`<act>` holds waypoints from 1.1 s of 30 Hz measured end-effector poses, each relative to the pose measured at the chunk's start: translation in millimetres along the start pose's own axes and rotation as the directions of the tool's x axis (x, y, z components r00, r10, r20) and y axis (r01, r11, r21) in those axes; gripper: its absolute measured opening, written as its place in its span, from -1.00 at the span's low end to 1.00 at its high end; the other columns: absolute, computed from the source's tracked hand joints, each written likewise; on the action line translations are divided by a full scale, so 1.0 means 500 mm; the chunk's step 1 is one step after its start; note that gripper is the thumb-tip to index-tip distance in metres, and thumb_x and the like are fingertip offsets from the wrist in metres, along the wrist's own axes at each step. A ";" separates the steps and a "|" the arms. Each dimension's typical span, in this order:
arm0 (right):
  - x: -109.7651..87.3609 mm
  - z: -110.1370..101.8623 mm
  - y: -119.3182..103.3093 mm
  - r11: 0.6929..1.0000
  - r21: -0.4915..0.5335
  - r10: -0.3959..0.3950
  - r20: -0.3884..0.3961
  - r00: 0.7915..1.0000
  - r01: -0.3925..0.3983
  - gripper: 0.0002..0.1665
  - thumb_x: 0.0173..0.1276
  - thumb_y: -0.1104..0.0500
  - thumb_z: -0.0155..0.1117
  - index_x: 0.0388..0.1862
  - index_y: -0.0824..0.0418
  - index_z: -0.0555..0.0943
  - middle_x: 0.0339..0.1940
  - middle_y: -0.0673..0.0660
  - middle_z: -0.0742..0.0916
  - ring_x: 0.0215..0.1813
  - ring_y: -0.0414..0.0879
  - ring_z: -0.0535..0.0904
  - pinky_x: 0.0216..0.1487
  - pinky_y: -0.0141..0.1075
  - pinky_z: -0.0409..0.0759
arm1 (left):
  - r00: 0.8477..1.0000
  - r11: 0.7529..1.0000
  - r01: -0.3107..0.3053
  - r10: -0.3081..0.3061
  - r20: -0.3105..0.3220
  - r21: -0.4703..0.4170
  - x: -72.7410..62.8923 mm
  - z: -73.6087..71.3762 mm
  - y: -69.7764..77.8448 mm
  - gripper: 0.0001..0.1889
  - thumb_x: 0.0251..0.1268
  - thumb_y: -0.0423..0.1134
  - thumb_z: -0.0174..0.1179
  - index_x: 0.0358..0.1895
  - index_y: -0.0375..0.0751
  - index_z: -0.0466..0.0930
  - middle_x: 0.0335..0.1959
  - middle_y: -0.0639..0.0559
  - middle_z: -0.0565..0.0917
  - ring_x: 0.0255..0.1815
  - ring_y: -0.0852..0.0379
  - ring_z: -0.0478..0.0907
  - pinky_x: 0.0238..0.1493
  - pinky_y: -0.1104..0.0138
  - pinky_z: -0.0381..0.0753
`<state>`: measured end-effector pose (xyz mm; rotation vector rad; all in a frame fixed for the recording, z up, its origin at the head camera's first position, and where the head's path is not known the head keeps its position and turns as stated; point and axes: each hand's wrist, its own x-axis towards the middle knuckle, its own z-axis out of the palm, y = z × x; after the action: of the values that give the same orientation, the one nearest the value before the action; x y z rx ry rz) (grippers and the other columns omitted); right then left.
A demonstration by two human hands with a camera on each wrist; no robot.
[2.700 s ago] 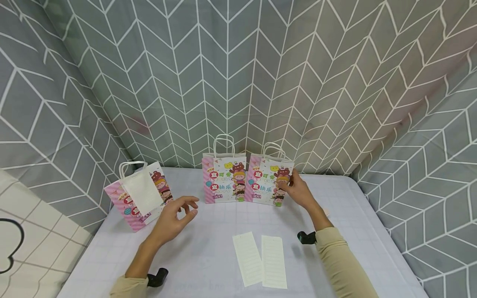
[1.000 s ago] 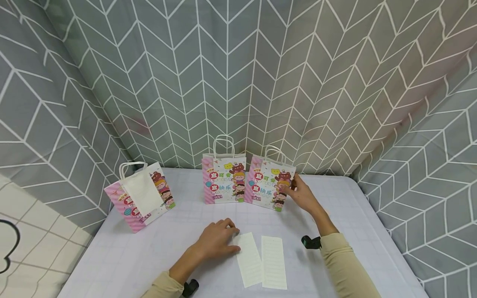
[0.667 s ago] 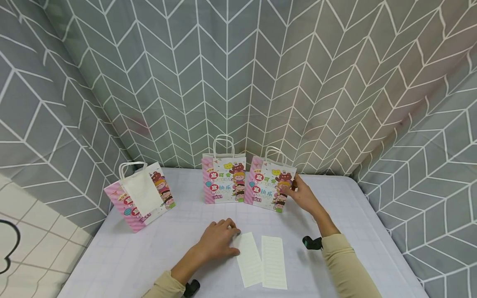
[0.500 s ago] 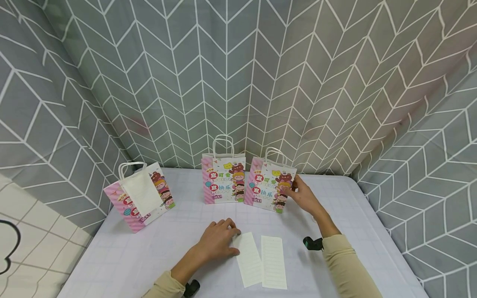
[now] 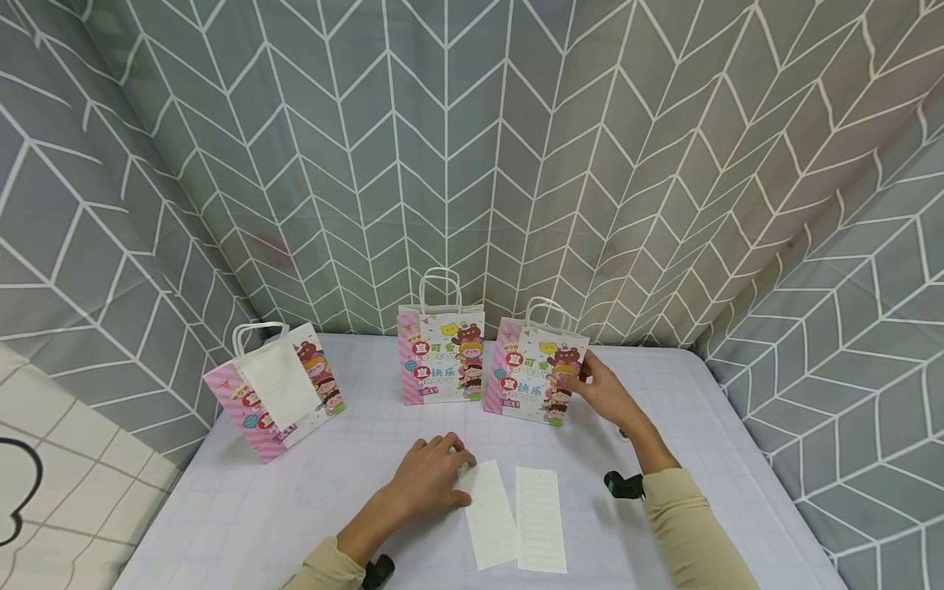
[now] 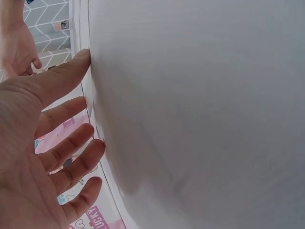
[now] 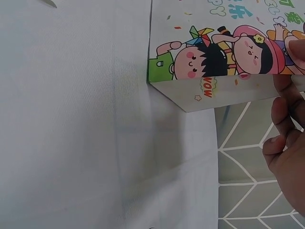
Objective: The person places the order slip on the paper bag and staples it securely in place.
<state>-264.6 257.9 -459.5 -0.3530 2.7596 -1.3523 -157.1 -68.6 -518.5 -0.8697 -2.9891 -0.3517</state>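
Note:
My right hand (image 5: 605, 392) grips the right side edge of a small cartoon-printed paper gift bag (image 5: 527, 365), thumb on the front and fingers behind. In the right wrist view the bag's folded side panel (image 7: 190, 93) shows beside the fingers. My left hand (image 5: 431, 475) rests low on the table, its fingertips at the upper left edge of a white paper strip (image 5: 492, 520). Its fingers look loose and parted in the left wrist view. A second paper strip (image 5: 540, 520) lies just to the right. Another matching gift bag (image 5: 438, 356) stands left of the held one.
At the far left leans a third gift bag (image 5: 236, 410), tilted, with a blank white piece (image 5: 282, 385) across its front. The white-covered table (image 5: 369, 524) backs onto a grey patterned curtain (image 5: 472, 164).
My left hand has moved from beside the left bag to the paper strip. My right hand has drawn its bag slightly nearer and to the right, away from the middle bag.

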 end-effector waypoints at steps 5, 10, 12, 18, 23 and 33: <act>-0.002 -0.003 0.004 1.000 -0.012 0.002 0.004 1.000 -0.002 -0.31 0.45 -0.10 0.28 0.41 0.16 0.34 -0.04 0.19 0.61 -0.05 0.03 0.46 -0.09 -0.14 0.43 | 1.000 1.000 0.000 0.000 0.004 -0.015 -0.002 -0.002 -0.001 -0.43 -0.12 0.19 0.57 0.03 0.16 0.67 -0.02 0.15 0.57 -0.05 0.11 0.55 -0.06 0.09 0.51; -0.005 -0.008 0.007 1.000 -0.017 -0.006 0.017 1.000 0.006 -0.33 0.46 -0.09 0.27 0.40 0.19 0.35 -0.02 0.21 0.63 -0.01 0.04 0.50 -0.04 -0.12 0.44 | 1.000 0.999 0.007 -0.006 0.021 -0.037 -0.004 -0.006 -0.002 -0.42 -0.14 0.18 0.59 0.01 0.19 0.62 -0.02 0.17 0.56 -0.08 0.15 0.53 -0.05 0.10 0.50; -0.006 -0.009 0.007 1.000 -0.024 -0.007 0.024 1.000 0.008 -0.34 0.47 -0.09 0.26 0.38 0.20 0.35 -0.01 0.21 0.63 0.00 0.04 0.51 -0.01 -0.11 0.45 | 1.000 0.999 0.009 -0.008 0.024 -0.047 -0.004 -0.006 -0.002 -0.43 -0.16 0.16 0.60 -0.02 0.19 0.61 -0.03 0.19 0.55 -0.10 0.16 0.52 -0.06 0.10 0.49; -0.013 -0.013 0.001 1.000 -0.017 -0.008 0.046 0.999 0.009 -0.36 0.47 -0.05 0.26 0.38 0.22 0.36 0.02 0.23 0.64 0.04 0.08 0.52 0.03 -0.05 0.45 | 1.000 0.998 0.007 -0.006 0.016 -0.065 -0.006 -0.005 -0.004 -0.46 -0.20 0.12 0.63 -0.14 0.18 0.54 -0.10 0.22 0.53 -0.22 0.24 0.47 -0.06 0.10 0.47; -0.015 -0.012 0.001 1.000 -0.008 0.005 0.053 0.999 -0.004 -0.35 0.46 -0.04 0.26 0.37 0.24 0.36 0.06 0.25 0.64 0.08 0.10 0.52 0.07 -0.02 0.47 | 1.000 0.997 -0.013 0.014 0.013 -0.075 -0.011 -0.009 -0.005 -0.47 -0.20 0.11 0.63 -0.20 0.16 0.50 -0.29 0.28 0.48 -0.32 0.28 0.40 -0.11 0.15 0.44; -0.019 -0.018 0.000 1.000 -0.021 0.001 0.079 0.997 0.000 -0.36 0.47 -0.05 0.25 0.35 0.26 0.36 0.05 0.25 0.63 0.06 0.08 0.53 0.04 -0.06 0.46 | 0.998 0.996 -0.014 0.019 0.052 -0.086 -0.013 -0.015 -0.011 -0.48 -0.16 0.10 0.61 -0.18 0.13 0.50 -0.36 0.31 0.54 -0.31 0.28 0.42 -0.14 0.19 0.40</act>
<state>-256.6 266.8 -454.4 -0.3978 2.7112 -1.2812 -155.2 -78.2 -512.6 -0.9240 -3.0328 -0.4675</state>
